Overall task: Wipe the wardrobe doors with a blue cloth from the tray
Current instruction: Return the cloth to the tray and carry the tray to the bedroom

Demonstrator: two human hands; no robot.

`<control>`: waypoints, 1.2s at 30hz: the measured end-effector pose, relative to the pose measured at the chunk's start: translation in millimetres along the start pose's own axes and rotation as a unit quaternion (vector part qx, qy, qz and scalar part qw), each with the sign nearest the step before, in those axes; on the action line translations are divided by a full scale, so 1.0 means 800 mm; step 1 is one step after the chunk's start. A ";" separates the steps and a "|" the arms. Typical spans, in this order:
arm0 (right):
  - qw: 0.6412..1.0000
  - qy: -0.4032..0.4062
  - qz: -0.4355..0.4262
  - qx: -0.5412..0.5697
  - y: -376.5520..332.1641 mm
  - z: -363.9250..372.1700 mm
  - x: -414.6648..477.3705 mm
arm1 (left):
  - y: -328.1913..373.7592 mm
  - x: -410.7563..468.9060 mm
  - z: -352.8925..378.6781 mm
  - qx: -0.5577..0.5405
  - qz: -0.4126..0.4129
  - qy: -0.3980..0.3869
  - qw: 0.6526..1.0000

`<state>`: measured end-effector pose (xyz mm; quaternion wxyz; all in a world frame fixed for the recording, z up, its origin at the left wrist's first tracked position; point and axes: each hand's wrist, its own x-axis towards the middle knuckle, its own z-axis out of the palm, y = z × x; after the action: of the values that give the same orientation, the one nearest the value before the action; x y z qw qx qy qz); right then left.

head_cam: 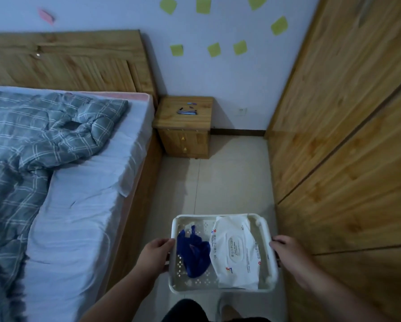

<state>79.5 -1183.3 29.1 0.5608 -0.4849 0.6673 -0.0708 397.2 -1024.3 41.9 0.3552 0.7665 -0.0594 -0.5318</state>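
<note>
Between the bed and the wardrobe doors, seen from the head view, the person is holding the white tray level above the floor. The left hand is gripping the left rim and the right hand the right rim, fingers curling round the edges. The blue cloth is lying crumpled in the tray's left half, touching the pack of wet wipes beside it. Both hands are occupied, so I'd say the tray is needing a resting place first — the bed looks handiest. Then pinching the cloth by its raised corner should be lifting it clear without dragging the pack. The doors are standing just to the right — not yet wiped.
</note>
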 end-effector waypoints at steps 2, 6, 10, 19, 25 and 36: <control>1.000 0.002 -0.002 0.000 -0.036 -0.007 0.031 | 0.035 0.018 0.004 -0.009 0.006 0.010 1.000; 1.000 -0.002 -0.004 -0.002 -0.101 -0.012 0.090 | 0.102 0.068 0.010 -0.018 0.018 0.022 0.999; 1.000 0.017 0.007 -0.002 -0.160 -0.010 0.157 | 0.168 0.132 0.017 -0.015 0.027 0.007 1.000; 0.994 0.103 0.029 0.027 -0.285 -0.014 0.279 | 0.353 0.280 0.024 0.041 0.046 -0.062 0.996; 0.987 0.127 0.048 0.091 -0.334 -0.034 0.328 | 0.470 0.350 0.059 0.113 0.055 -0.092 0.988; 0.964 0.136 0.119 0.196 -0.388 -0.112 0.473 | 0.644 0.471 0.200 0.183 0.015 -0.131 0.974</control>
<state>220.2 -1659.8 1.8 0.5532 -0.2687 0.7632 -0.1983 568.8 -1659.5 35.0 0.2061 0.7414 -0.2129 -0.6022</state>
